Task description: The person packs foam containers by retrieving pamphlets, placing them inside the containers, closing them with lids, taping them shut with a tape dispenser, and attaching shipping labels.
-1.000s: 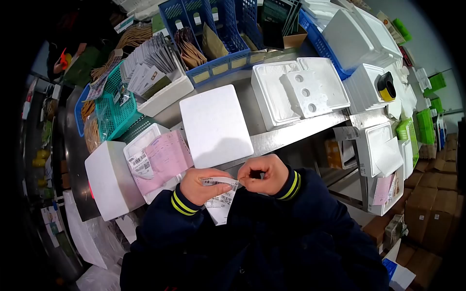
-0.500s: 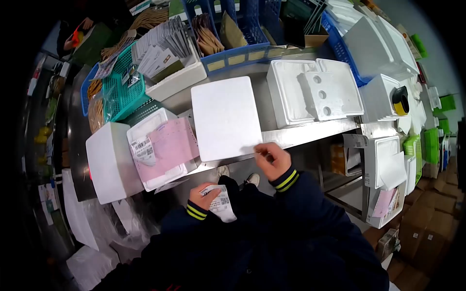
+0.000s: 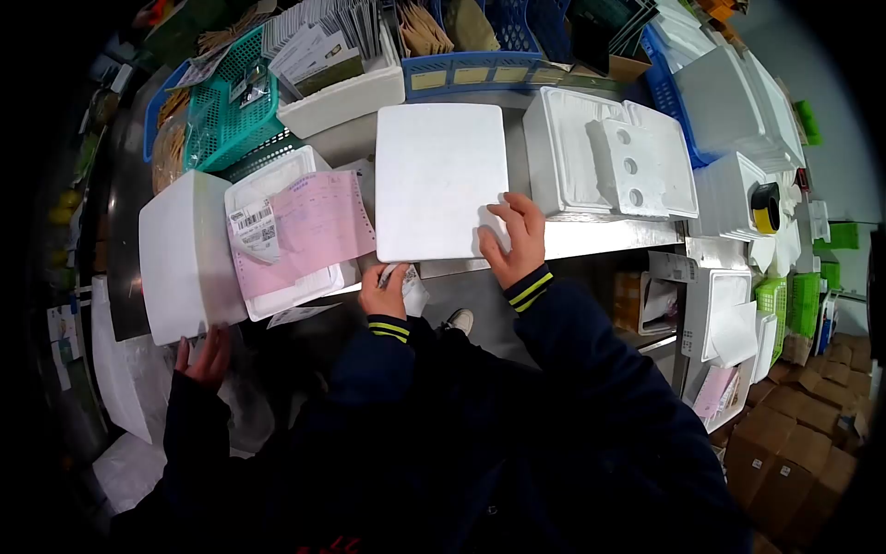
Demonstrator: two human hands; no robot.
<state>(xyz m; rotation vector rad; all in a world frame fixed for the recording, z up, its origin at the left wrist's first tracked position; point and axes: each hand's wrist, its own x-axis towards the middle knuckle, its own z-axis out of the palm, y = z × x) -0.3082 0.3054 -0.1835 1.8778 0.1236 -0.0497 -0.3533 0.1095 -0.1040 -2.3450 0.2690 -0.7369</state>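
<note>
A white foam box with its lid on (image 3: pixel 441 180) sits at the bench's front edge. My right hand (image 3: pixel 517 242) is open, fingers apart, over the lid's front right corner. In my left hand (image 3: pixel 383 291) is a printed label (image 3: pixel 414 294), pinched just below the box's front left corner; part of the label hides behind the fingers. To the left stands an open foam box (image 3: pixel 318 300) with a pink sheet (image 3: pixel 318 222) and a barcode label (image 3: pixel 256 231) lying over it.
At lower left, another person's hand (image 3: pixel 208 358) touches a white foam box (image 3: pixel 180 268). Open foam boxes (image 3: pixel 568 166) stand on the right. Behind are a teal basket (image 3: pixel 231 111), a foam tray of cards (image 3: pixel 346 100) and blue bins (image 3: pixel 475 74). Tape (image 3: pixel 765 208) lies far right.
My right hand has opened and reached farther over the lid. My left hand has risen to the box's front edge with the label. Another person's hand has appeared at the left box.
</note>
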